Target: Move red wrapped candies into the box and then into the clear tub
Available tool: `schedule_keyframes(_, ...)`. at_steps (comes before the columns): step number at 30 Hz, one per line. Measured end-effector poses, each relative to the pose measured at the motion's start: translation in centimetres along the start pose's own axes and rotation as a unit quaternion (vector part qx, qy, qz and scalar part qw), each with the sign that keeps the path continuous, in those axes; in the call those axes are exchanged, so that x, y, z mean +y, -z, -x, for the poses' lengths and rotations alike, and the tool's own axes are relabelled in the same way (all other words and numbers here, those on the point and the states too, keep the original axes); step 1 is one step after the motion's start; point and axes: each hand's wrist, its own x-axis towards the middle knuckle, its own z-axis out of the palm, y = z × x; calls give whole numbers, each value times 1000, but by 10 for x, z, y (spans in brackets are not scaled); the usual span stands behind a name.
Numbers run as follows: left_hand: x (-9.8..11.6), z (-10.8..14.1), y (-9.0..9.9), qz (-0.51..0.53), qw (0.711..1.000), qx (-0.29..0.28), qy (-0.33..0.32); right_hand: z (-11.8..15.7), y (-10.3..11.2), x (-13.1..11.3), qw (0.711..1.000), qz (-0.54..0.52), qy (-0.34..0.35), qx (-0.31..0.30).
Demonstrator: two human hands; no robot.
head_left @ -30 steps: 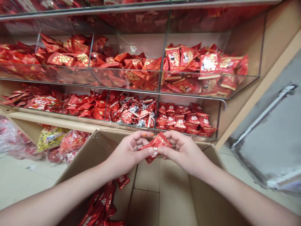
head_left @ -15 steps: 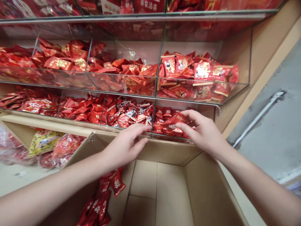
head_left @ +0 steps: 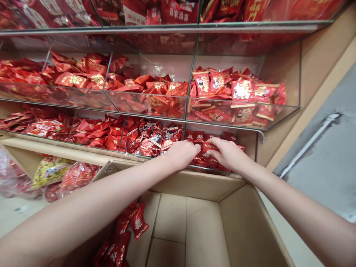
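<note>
My left hand (head_left: 182, 155) reaches over the front edge of the lower right bin, its fingers closed and turned away, so what they hold, if anything, is hidden. Beside it, my right hand (head_left: 226, 154) pinches a red wrapped candy (head_left: 208, 146) with pale lettering between thumb and fingers, among similar red candies (head_left: 199, 136) in that bin. Below both hands stands a cardboard box (head_left: 236, 218) with its top open. Several red candies (head_left: 137, 221) lie in its left part, partly covered by my left forearm.
Clear-walled shelf bins hold red-wrapped candies (head_left: 157, 137) left of my hands and more candies (head_left: 241, 91) above. A clear divider (head_left: 184, 130) borders the lower right bin. Bagged goods (head_left: 52, 170) sit at lower left. A grey wall (head_left: 314, 148) rises at right.
My left hand has moved right and up to the lower right bin, and its fingers have closed. My right hand has lowered its candy slightly among the others. The view has shifted a little.
</note>
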Motion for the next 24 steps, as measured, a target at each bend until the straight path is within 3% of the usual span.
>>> schedule_keyframes(10,-5,-4,-7,-10,1000,-16,18,-9,-9,-3,996,31,5,-87)
schedule_keyframes(18,-4,-9,-13,68,996,31,47,-18,1,-11,990,32,-5,-138)
schedule_keyframes(24,-9,-17,-14,67,996,10,60,-11,16,1,993,65,-52,-83)
